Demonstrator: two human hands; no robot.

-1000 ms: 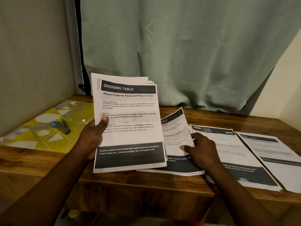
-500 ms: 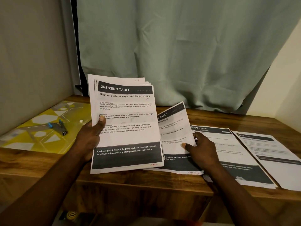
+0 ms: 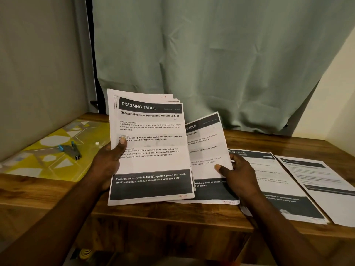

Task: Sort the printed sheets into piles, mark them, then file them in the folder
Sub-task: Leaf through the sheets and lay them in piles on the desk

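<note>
white stack (image 3: 151, 162) still gripped in left hand (image 3: 107, 164), right hand (image 3: 238, 173) pinching loose sheet (image 3: 207, 146), raised higher

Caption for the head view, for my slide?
Left hand holds the sheet stack while right hand pinches a single sheet at the wooden table.

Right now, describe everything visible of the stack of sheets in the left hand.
The stack of sheets is white printed paper, several pages, fanned at the top. The top page, headed DRESSING TABLE, has dark bands at head and foot and red writing bottom right. It tilts up above the table. The left hand grips its left edge, thumb in front; its right edge overlaps the single sheet in the right hand.
</note>
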